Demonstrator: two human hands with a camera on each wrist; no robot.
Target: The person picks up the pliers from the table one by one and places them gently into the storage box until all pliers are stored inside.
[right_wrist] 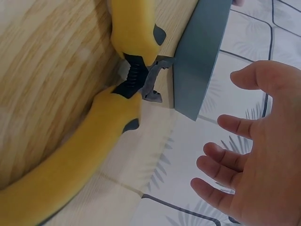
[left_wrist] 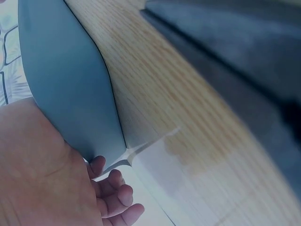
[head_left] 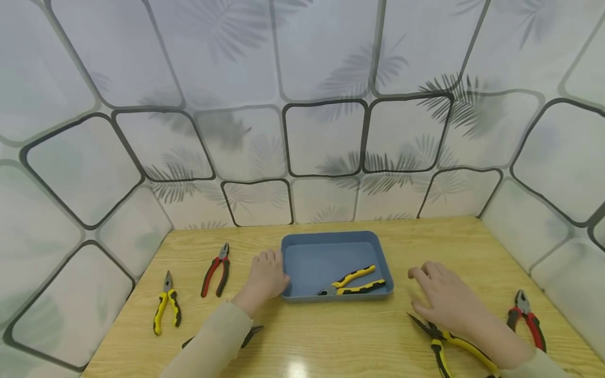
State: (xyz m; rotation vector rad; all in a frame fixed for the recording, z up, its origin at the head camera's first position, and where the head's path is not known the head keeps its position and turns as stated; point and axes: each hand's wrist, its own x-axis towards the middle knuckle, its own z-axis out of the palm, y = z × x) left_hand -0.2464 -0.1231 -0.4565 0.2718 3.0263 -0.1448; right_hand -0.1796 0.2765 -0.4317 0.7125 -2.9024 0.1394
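Head cam: patterned backdrop (head_left: pixel 326 139) fills the upper frame, wood table (head_left: pixel 340 325) runs across the lower part, blue tray (head_left: pixel 304 262) sits just below ctr. R hand (head_left: pixel 444 299), lower R of frame, hangs w/ fingers parted & loosely bent, nothing in them; R wrist cam agrees. L hand (head_left: pixel 266 274) rests against the tray's L side, fingers relaxed; can't see any curl round the rim.

Progress, by my read: early on, w/ 1 pr of pliers in the tray, 5 prs out on the table. Biggest first! Big yellow-black pr (head_left: pixel 434 332), btm R, lies under the R hand, handles spread, not picked up. Tray pr (head_left: pixel 352 290), also yellow-black, lies in the tray's lower R part: that one's in. Far R red-black pr (head_left: pixel 522 310): out. Upper L red-black pr (head_left: pixel 222 259), L of the tray: out. Far L yellow-black pr (head_left: pixel 168 286): out too. Last, a half-hidden pr (head_left: pixel 252 332), btm L, mostly under the L sleeve (head_left: pixel 212 333); handle colour, can't tell.
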